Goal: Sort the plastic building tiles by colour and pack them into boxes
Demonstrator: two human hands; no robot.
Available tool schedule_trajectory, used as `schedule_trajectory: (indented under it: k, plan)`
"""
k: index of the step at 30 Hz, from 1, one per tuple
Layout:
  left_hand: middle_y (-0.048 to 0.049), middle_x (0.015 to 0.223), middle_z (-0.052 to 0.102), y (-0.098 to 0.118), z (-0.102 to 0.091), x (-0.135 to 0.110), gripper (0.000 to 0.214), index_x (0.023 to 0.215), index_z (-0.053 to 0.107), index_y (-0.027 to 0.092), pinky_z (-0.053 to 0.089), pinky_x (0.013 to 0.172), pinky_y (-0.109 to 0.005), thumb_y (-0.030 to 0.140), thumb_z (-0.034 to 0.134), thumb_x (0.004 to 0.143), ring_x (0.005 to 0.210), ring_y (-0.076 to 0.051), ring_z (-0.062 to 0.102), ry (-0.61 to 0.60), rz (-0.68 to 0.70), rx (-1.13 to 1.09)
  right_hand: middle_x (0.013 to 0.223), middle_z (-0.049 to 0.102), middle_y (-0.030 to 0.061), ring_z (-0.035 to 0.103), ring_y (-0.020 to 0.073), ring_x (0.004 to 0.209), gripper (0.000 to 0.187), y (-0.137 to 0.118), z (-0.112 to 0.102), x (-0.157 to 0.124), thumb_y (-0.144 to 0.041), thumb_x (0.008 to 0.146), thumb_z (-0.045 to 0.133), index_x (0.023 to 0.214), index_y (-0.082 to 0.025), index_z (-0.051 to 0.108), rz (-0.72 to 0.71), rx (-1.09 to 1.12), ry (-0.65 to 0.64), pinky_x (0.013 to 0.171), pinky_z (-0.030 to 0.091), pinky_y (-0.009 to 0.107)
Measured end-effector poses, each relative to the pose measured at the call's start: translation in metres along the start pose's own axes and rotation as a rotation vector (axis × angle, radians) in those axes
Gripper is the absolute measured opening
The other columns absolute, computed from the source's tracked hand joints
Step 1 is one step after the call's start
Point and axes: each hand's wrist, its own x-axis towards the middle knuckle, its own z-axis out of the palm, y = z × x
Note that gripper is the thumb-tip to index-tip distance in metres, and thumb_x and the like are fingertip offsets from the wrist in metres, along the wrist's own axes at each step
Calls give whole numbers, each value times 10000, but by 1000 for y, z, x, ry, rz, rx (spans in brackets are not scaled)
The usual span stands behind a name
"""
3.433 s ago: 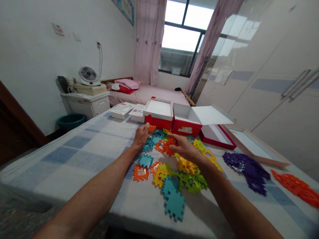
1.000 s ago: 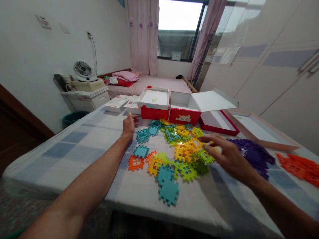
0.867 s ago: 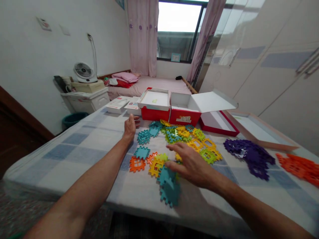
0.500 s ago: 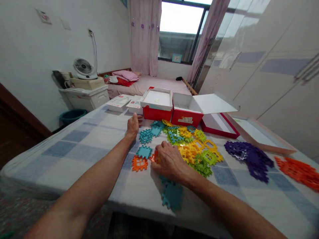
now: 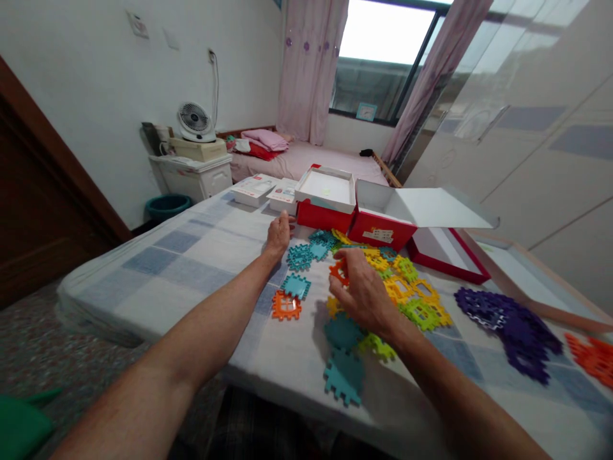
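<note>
Several flat toothed plastic tiles in teal, orange, yellow and green lie heaped on the checked tablecloth (image 5: 191, 268). My right hand (image 5: 361, 291) hovers over the middle of the heap, fingers pinched round an orange tile (image 5: 339, 272) lifted off the pile. My left hand (image 5: 279, 233) rests flat on the cloth at the heap's far left, fingers spread, beside a teal tile (image 5: 299, 257). Another orange tile (image 5: 286, 306) lies alone at the near left, and two teal tiles (image 5: 343, 377) sit near the table's front edge.
Red boxes (image 5: 325, 204) with white insides stand open behind the heap. A purple pile (image 5: 507, 319) and an orange pile (image 5: 594, 354) lie at the right. A wooden tray (image 5: 522, 281) is beyond them. White booklets (image 5: 258, 188) sit far left.
My right hand swung from the heap's right side to its middle, closed on an orange tile and lifted it. My left hand stayed flat. The view shifted left.
</note>
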Motion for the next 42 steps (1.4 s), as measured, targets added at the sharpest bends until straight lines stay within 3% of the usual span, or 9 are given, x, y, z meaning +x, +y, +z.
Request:
schedule_trajectory:
  k: [4, 7, 10, 13, 17, 21, 27, 34, 42]
  plan:
    - [-191, 944, 691, -1, 0, 0, 631, 915, 676, 92, 529, 641, -316, 577, 273, 890, 844, -238, 667, -3, 8, 3, 968, 522, 60, 507, 175, 828, 281, -34, 3, -5, -245, 779, 531, 1051, -182, 505, -231, 32, -274, 744, 421, 301]
    - [-189, 922, 692, -2, -1, 1, 635, 910, 677, 94, 531, 638, -314, 577, 265, 890, 816, -231, 665, -1, 15, 10, 929, 525, 51, 507, 167, 791, 230, -34, 18, 3, -237, 779, 534, 1004, -188, 538, -278, -23, -435, 684, 413, 281]
    - [-188, 915, 693, -2, -1, 1, 634, 907, 679, 95, 536, 635, -315, 572, 260, 894, 800, -229, 666, -3, 17, 16, 947, 523, 72, 504, 173, 811, 223, -22, 19, 13, -225, 812, 511, 1024, -168, 549, -179, -102, -371, 715, 418, 297]
    - [-185, 917, 698, -1, -1, 1, 622, 901, 684, 99, 536, 618, -307, 540, 245, 909, 802, -229, 668, -9, 5, 22, 995, 510, 83, 498, 180, 869, 311, -20, -3, 2, -212, 826, 509, 1132, -154, 512, -150, -87, -265, 783, 419, 320]
    - [-164, 897, 704, 0, 0, 1, 583, 913, 692, 109, 538, 629, -300, 490, 251, 922, 799, -220, 669, -7, -6, 35, 1012, 517, 57, 500, 178, 880, 428, -29, -26, -46, -296, 780, 620, 1175, -206, 481, -289, 9, -395, 734, 427, 301]
    - [-156, 930, 700, -1, -1, 0, 571, 930, 692, 120, 534, 633, -278, 488, 255, 921, 830, -210, 666, -7, -3, 34, 960, 537, 54, 506, 177, 817, 378, -12, -14, -72, -256, 767, 641, 1122, -207, 519, -322, -108, -427, 675, 427, 295]
    - [-171, 937, 698, -4, -1, 1, 626, 910, 680, 119, 538, 651, -295, 584, 262, 887, 831, -225, 673, -8, 3, 44, 1046, 536, 96, 530, 195, 882, 352, 0, -5, -33, -246, 837, 570, 1176, -179, 505, -77, -213, -141, 772, 473, 342]
    - [-181, 918, 702, -4, -2, 0, 658, 876, 659, 121, 548, 662, -330, 661, 285, 835, 843, -256, 679, -19, 2, 5, 940, 591, 111, 540, 231, 903, 277, -46, 37, -1, -367, 852, 554, 1011, -141, 574, -141, -244, -208, 796, 486, 376]
    - [-136, 1034, 701, 0, -5, -2, 530, 854, 615, 147, 558, 740, -352, 577, 305, 865, 866, -234, 669, -53, -42, 15, 856, 609, 111, 552, 236, 846, 455, -42, 61, 5, -539, 850, 484, 957, -111, 595, -203, -241, -199, 741, 490, 372]
